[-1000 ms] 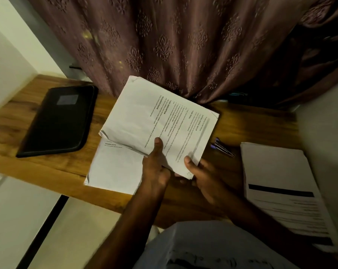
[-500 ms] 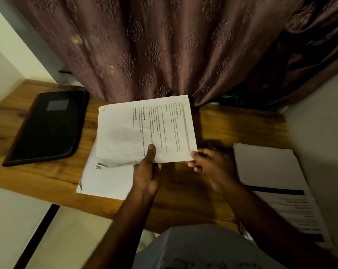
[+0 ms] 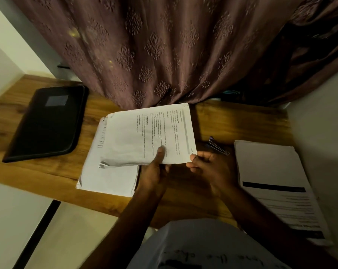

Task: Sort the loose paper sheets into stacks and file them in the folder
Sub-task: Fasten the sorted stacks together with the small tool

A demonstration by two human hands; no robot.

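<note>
The sheet (image 3: pixel 144 136) sits mid-frame, just above a stack (image 3: pixel 107 177) on the desk (image 3: pixel 232 121). The left hand (image 3: pixel 154 171) pinches its near edge, thumb on top; the right hand (image 3: pixel 212 167) pinches its lower right corner. Its lower left corner curls and could crease or snag on the stack if lowered carelessly. Its long axis runs left-right, with the heading toward the right. The folder (image 3: pixel 47 123) lies closed at upper left, another stack (image 3: pixel 271 181) at right.
</note>
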